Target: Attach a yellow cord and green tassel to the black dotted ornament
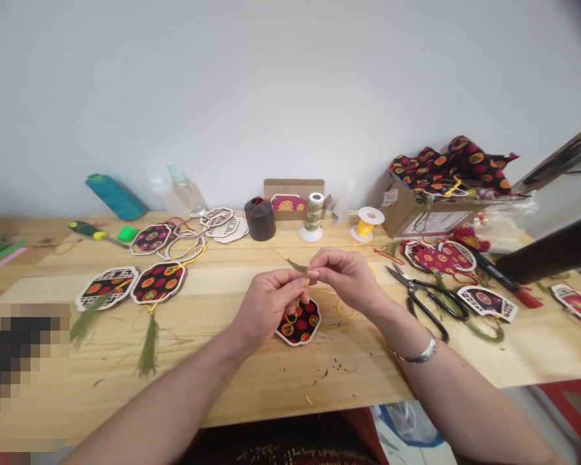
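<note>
My left hand and my right hand meet above the middle of the table. Both are closed in a fingertip pinch on a thin yellow cord, which hangs in loops below them. A short olive-green strand, perhaps part of a tassel, sticks out past the fingertips. Directly beneath lies a black patterned fabric ornament with a pale scalloped edge, its upper part hidden by my left hand. Black-handled scissors lie with blades apart beyond my right wrist.
Finished ornaments with green tassels lie at left. Along the wall stand a black thread spool, a green thread spool, a yellow cord reel and a cardboard box of fabric. A black post slants in from the right.
</note>
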{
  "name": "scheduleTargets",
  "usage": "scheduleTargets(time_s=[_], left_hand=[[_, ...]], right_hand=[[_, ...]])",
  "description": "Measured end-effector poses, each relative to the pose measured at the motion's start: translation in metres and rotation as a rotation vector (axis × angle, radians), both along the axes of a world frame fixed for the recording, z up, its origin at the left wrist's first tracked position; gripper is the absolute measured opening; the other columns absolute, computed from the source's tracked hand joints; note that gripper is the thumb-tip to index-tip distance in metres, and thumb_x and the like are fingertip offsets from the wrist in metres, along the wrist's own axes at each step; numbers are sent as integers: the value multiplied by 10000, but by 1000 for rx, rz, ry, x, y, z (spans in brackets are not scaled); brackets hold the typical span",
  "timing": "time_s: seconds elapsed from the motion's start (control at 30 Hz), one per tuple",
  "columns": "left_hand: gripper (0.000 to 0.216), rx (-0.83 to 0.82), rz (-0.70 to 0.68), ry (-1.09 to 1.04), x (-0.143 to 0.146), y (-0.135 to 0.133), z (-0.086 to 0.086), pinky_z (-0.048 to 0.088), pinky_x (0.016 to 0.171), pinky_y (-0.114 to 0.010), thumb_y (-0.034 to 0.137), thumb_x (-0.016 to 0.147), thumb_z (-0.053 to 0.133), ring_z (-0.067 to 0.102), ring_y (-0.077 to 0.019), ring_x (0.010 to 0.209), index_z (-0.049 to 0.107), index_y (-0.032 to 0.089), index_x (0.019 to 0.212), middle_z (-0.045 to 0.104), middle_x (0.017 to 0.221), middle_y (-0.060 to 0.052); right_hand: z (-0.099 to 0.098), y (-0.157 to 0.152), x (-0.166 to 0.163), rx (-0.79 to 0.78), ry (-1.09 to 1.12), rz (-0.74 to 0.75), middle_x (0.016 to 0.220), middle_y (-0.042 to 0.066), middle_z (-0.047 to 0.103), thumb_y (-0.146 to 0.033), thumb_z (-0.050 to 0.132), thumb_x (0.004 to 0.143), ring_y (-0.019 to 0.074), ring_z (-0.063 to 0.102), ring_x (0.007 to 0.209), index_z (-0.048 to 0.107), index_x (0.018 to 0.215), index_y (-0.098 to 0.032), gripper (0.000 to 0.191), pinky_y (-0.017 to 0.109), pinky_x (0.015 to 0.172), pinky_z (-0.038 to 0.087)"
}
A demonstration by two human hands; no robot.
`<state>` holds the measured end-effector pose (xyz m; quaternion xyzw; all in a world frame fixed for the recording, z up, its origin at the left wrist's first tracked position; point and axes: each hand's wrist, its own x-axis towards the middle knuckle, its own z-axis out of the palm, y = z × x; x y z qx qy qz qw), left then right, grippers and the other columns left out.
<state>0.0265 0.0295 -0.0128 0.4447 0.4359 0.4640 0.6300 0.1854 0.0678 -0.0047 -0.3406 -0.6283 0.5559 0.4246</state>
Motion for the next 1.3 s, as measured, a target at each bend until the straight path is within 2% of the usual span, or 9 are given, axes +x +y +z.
scheduleTargets(time_s=[0.4, 0.53, 0.63, 0.77, 0.87, 0.97, 1.13, 1.2, 1.3], left_hand=[[184, 9, -92, 112, -3, 1, -3, 280, 429, -205, 322, 768, 649, 398, -59, 447, 736, 165, 808, 572, 576, 8], [159, 74, -72, 121, -5, 2, 0, 429, 588, -235, 294, 770, 653, 561, -117, 606, 746, 165, 781, 663, 635, -30], [132, 143, 12, 85, -5, 2, 0, 470, 754, -282, 260, 778, 650, 617, -149, 738, 745, 169, 765, 706, 730, -43], [106, 197, 112, -48, -4, 4, 1, 438, 928, -325, 218, 785, 649, 634, -174, 925, 749, 189, 799, 730, 799, -35], [109, 213, 136, -214, -4, 5, 4, 402, 1007, -382, 191, 782, 647, 633, -199, 1007, 752, 196, 812, 743, 831, -35], [92, 186, 165, -356, -3, 4, 7, 436, 982, -438, 179, 767, 658, 672, -213, 919, 744, 178, 802, 743, 838, -39], [85, 114, 169, -387, 1, 0, 12, 469, 934, -482, 197, 760, 670, 691, -223, 839, 726, 148, 801, 741, 795, -66], [81, 115, 172, -372, 4, 0, 16, 465, 942, -480, 202, 762, 669, 692, -211, 820, 726, 154, 793, 740, 783, -60], [93, 194, 200, -327, 8, -2, 25, 404, 1016, -455, 200, 782, 648, 670, -203, 920, 737, 174, 790, 741, 804, -43]], right_hand=[[-4, 0, -3, 55, -70, -64, 635, -30, 508, -316, 604, 772, 87, 443, 595, 540, 671, -172, 187, 239, 601, 382], [-1, 1, -3, 116, -159, -91, 662, -12, 551, -327, 557, 810, 100, 470, 618, 560, 704, -174, 187, 245, 609, 390], [15, 1, 8, 245, -437, -179, 772, 30, 626, -314, 492, 862, 130, 530, 697, 611, 835, -172, 187, 267, 653, 402], [35, -11, 48, 401, -1160, -318, 897, 112, 664, -260, 502, 868, 209, 593, 799, 637, 864, -146, 177, 311, 687, 396], [28, -30, 91, 346, -1563, -336, 834, 144, 668, -222, 524, 843, 246, 622, 784, 635, 824, -118, 154, 313, 649, 406], [8, -50, 126, 249, -1734, -396, 843, 171, 669, -214, 537, 822, 293, 637, 822, 638, 812, -93, 158, 342, 664, 444], [-1, -66, 125, 358, -1437, -525, 968, 186, 674, -210, 482, 853, 314, 621, 944, 667, 915, -77, 237, 441, 842, 471], [5, -63, 104, 391, -1118, -530, 1101, 172, 652, -239, 482, 861, 301, 594, 1042, 659, 1021, -94, 280, 454, 908, 459], [12, -54, 60, 204, -566, -323, 1194, 126, 623, -339, 509, 868, 232, 602, 1061, 541, 1244, -160, 418, 405, 900, 495]])
